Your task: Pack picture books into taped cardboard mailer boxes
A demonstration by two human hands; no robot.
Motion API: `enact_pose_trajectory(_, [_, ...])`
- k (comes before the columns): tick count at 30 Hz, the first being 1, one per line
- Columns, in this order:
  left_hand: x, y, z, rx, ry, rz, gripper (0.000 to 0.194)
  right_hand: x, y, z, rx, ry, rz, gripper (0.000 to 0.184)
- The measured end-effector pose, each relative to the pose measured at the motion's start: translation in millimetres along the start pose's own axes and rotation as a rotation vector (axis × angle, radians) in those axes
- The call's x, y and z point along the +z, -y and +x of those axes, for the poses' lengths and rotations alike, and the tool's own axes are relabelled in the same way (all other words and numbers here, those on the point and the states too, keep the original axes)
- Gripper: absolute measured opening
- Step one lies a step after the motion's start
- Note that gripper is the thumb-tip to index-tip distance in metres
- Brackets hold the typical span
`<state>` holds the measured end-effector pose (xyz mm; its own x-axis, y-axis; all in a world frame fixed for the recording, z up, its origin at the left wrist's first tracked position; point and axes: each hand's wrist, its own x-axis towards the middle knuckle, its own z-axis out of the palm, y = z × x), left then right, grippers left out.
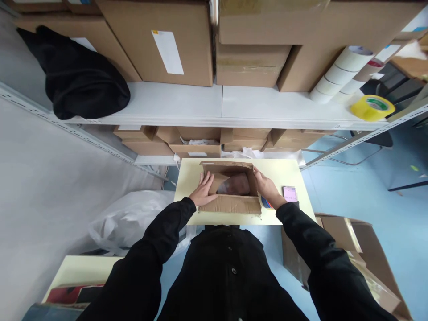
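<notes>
Brown cardboard box (229,205), top open, edges ragged, clear-wrapped item (236,184) inside; left hand (204,189) spread on left flap (217,181), right hand (266,185) pinching right rim.

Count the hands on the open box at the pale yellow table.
2. The left hand is at the left end of the open box, fingers spread; the right hand is at its right side. No other hands show.
</notes>
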<state>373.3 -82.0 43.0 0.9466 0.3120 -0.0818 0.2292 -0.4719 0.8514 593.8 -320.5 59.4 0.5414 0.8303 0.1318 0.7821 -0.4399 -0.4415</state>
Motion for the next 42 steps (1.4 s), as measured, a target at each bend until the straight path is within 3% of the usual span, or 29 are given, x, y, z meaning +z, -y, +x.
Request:
enact_pose_trajectory(5, [-20.5, -12.7, 3.6, -0.089, -0.005, 0.066, 0.091, -4.9, 4.4, 7.3, 0.051, -0.01, -0.068, 0.042])
enact_pose_trajectory(9, [-42.1, -26.0, 11.0, 0.012, -0.117, 0.192, 0.075, -3.3, 1.0, 3.7, 0.112, -0.083, -0.029, 0.032])
enact_pose_trajectory(14, [-51.9, -25.6, 29.7, 0.081, -0.131, 0.186, 0.076, -0.2, -2.2, -0.9, 0.123, -0.102, -0.019, 0.032])
enact_pose_trajectory(19, [-59.4, -19.1, 42.1, 0.075, -0.067, 0.243, 0.067, 2.1, 3.8, 9.3, -0.102, 0.015, -0.119, 0.039])
enact_pose_trajectory(22, [-68.4, -9.4, 29.7, 0.11, 0.014, 0.359, 0.065, -1.7, 0.3, 15.0, -0.208, 0.109, -0.177, 0.047])
enact_pose_trajectory(25, [-74.8, 4.1, 3.2, 0.136, 0.155, 0.526, 0.077, -10.3, -11.6, 10.5, -0.24, 0.195, -0.229, 0.064])
enact_pose_trajectory(28, [-71.2, 12.4, -21.9, 0.133, 0.258, 0.631, 0.095, -18.2, -21.9, -1.7, -0.285, 0.27, -0.296, 0.077])
enact_pose_trajectory(30, [-63.8, 12.8, -31.0, 0.165, 0.26, 0.598, 0.103, -20.8, -24.2, -9.3, -0.306, 0.31, -0.312, 0.082])
enact_pose_trajectory(35, [-46.1, 9.1, -30.5, 0.178, 0.089, 0.315, 0.078, -17.7, -21.9, -16.0, -0.283, 0.357, -0.083, 0.108])
enact_pose_trajectory(37, [-40.7, 10.6, -26.7, 0.107, -0.036, 0.175, 0.068, -13.0, -21.3, -15.1, -0.241, 0.318, 0.079, 0.102])
enact_pose_trajectory(40, [-32.8, 16.4, -19.7, -0.035, -0.264, -0.058, 0.064, -3.3, -19.7, -11.6, -0.109, 0.159, 0.266, 0.082])
enact_pose_trajectory(42, [-28.8, 20.8, -15.1, -0.094, -0.358, -0.176, 0.069, 1.9, -17.8, -7.2, -0.011, 0.047, 0.348, 0.086])
